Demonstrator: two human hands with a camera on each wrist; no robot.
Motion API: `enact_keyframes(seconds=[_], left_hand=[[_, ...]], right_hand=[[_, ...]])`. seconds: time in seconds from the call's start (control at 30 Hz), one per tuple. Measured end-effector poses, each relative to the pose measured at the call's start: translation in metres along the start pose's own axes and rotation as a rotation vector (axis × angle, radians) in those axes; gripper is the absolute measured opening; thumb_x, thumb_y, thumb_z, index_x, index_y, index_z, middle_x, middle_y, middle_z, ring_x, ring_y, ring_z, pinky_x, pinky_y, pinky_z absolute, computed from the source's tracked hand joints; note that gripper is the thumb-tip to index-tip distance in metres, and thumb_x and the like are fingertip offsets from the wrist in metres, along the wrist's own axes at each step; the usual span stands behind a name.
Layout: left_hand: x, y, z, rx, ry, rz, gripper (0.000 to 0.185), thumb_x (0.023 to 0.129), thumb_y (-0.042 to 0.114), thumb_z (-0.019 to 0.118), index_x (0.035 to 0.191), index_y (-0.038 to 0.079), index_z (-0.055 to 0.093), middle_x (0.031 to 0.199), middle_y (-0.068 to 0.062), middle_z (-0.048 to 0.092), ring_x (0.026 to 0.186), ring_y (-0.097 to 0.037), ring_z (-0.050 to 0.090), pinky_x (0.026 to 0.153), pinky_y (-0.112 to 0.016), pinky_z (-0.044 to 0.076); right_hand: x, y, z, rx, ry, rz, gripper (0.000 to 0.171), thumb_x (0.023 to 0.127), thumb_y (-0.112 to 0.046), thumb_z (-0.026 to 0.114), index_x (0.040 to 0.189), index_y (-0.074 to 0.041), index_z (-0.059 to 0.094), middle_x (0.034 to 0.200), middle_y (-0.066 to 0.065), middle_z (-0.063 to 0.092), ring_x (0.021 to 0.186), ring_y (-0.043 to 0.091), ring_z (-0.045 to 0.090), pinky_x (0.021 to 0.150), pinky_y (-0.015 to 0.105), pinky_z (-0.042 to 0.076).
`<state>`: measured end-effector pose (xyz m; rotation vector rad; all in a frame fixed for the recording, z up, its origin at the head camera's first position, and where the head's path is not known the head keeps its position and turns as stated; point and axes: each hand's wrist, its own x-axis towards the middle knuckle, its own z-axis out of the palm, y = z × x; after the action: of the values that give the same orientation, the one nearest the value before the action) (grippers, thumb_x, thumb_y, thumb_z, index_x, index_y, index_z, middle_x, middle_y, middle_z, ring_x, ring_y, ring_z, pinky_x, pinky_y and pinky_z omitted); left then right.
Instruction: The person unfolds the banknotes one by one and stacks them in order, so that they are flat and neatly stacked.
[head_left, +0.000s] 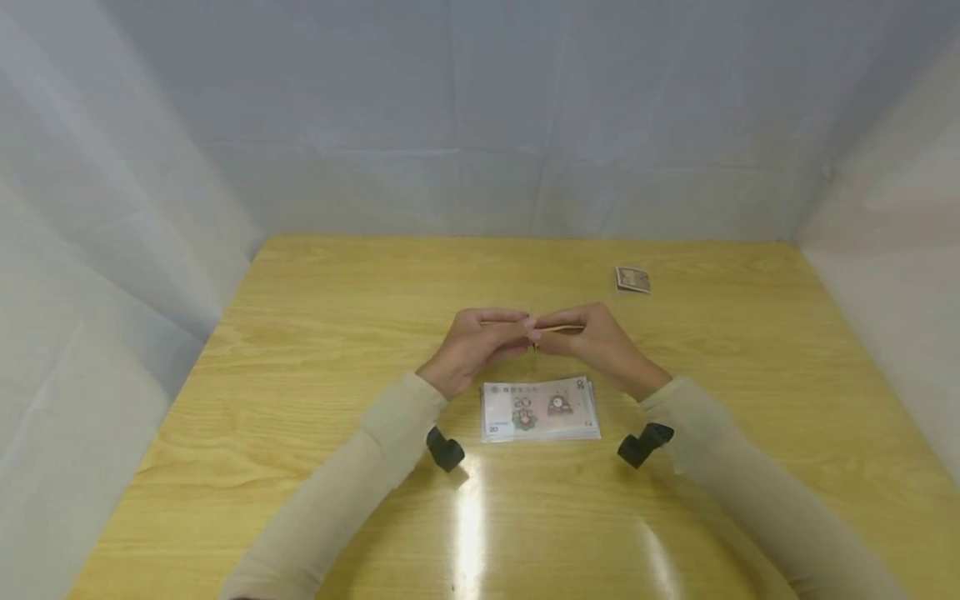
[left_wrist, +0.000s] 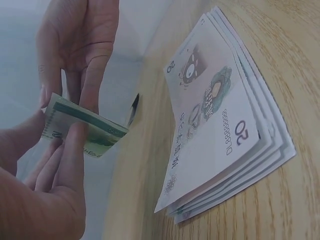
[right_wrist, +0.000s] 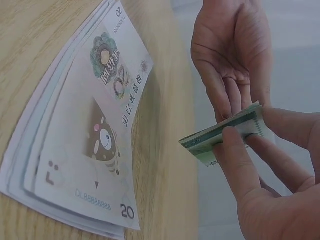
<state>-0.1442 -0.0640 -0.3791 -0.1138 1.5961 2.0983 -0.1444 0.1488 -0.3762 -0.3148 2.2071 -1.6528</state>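
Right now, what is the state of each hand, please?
Left hand: pinches the folded green notes.
Right hand: pinches the same folded notes.

On the desk (head_left: 300, 350), a stack of notes (head_left: 540, 408) lies near the middle, somewhat toward the near edge. Just behind it, above the desk, the left hand (head_left: 472, 346) and right hand (head_left: 592, 337) meet fingertip to fingertip, left of and right of a folded bundle of notes (left_wrist: 82, 130) held between them. 1 small folded packet (head_left: 633, 279) lies well apart, toward the far right corner. The 2 forearms run back toward the near edge, either side of the stack.
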Motion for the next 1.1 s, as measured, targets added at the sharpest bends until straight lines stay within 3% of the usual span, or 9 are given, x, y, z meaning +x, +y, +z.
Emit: enact_keyframes(seconds=[0.37,0.47,0.7,1.1], left_hand=[[-0.004,0.003,0.001,0.054,-0.026,0.018,0.033,0.095,0.008,0.072,0.125,-0.003,0.065,0.124,-0.015,0.067,0.109,-0.027,0.070,0.095,-0.029,0.058],[-0.005,0.003,0.000,0.069,-0.030,0.027,0.031,0.097,0.007,0.069,0.126,-0.004,0.065,0.122,-0.016,0.069,0.109,-0.027,0.070,0.095,-0.029,0.058],[-0.010,0.004,-0.001,0.124,0.010,0.021,0.031,0.097,0.008,0.068,0.126,-0.002,0.066,0.122,-0.014,0.068,0.108,-0.025,0.070,0.093,-0.030,0.059],[-0.021,0.002,-0.012,0.166,0.058,0.033,0.034,0.095,0.004,0.067,0.128,-0.003,0.062,0.119,-0.019,0.067,0.101,-0.024,0.071,0.093,-0.033,0.060]], right_hand=[[-0.007,-0.007,-0.002,0.012,-0.015,0.046,0.043,0.093,-0.029,0.075,0.128,-0.005,0.067,0.131,0.011,0.065,0.114,0.028,0.066,0.106,0.053,0.050],[-0.008,-0.008,-0.002,0.023,-0.012,0.040,0.040,0.094,-0.024,0.073,0.128,-0.004,0.066,0.131,0.011,0.065,0.115,0.029,0.066,0.104,0.049,0.053],[-0.009,-0.010,-0.001,0.134,0.000,0.053,0.039,0.097,-0.005,0.062,0.131,0.011,0.056,0.129,0.025,0.059,0.114,0.035,0.063,0.096,0.040,0.059],[-0.018,-0.005,-0.010,0.069,0.067,0.084,0.028,0.097,-0.005,0.059,0.120,0.011,0.059,0.119,0.024,0.063,0.103,0.031,0.066,0.088,0.037,0.062]])
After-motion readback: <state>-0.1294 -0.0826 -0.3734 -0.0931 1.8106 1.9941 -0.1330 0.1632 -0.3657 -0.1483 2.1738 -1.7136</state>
